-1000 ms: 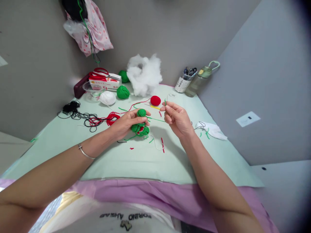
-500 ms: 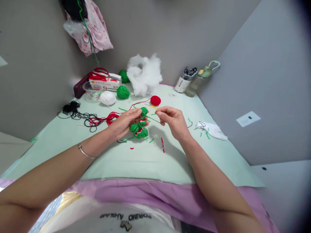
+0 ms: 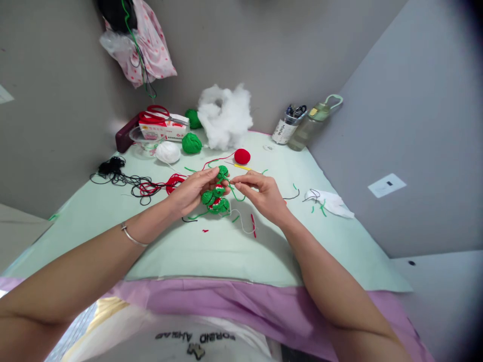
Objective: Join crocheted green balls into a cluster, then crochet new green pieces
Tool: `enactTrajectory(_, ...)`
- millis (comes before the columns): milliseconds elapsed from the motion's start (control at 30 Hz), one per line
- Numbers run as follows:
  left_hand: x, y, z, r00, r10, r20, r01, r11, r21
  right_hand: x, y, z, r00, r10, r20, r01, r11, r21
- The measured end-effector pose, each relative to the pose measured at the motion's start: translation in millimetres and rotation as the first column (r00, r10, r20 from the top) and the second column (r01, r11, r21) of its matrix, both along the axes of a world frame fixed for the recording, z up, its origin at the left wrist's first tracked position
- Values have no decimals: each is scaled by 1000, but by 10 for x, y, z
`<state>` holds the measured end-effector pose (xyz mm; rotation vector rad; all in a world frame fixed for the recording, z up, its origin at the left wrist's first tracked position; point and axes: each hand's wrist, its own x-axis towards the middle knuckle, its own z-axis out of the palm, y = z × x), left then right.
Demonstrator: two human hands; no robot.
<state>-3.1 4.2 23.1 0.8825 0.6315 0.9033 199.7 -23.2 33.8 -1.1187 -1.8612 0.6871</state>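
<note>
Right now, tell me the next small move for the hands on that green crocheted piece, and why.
Probably draw the right hand away to the right, taking up slack. The left hand grips the green crocheted piece with its red patch, the right hand's fingertips are pinched shut at its top, and a thin green yarn strand hangs in a loose loop beneath them.

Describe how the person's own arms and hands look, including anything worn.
Both arms are bare, with no sleeves in view, and neither the left hand nor the right hand wears a glove. A thin silver bangle circles the left wrist. The right wrist carries nothing; no rings can be made out.
</note>
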Motion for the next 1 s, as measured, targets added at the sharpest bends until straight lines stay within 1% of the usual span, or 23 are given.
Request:
enactTrajectory(233, 5, 11, -23, 999, 33, -33, -34, 999, -22, -8, -4, 15, 1000, -13, -13, 13, 1000, 24)
enactTrajectory(667, 3, 0, -7, 998, 31, -47, -32, 999, -17, -7, -25, 44, 1000, -13, 15, 13, 1000, 24)
enactTrajectory(867, -16, 6, -53, 998, -67, -16, 67, 998, -1, -16, -7, -7, 1000, 27, -15, -27, 999, 46)
enactTrajectory(1000, -13, 0, -23, 996, -85, -11, 85, 996, -10, -16, 0, -25, 998, 51, -44, -48, 998, 51)
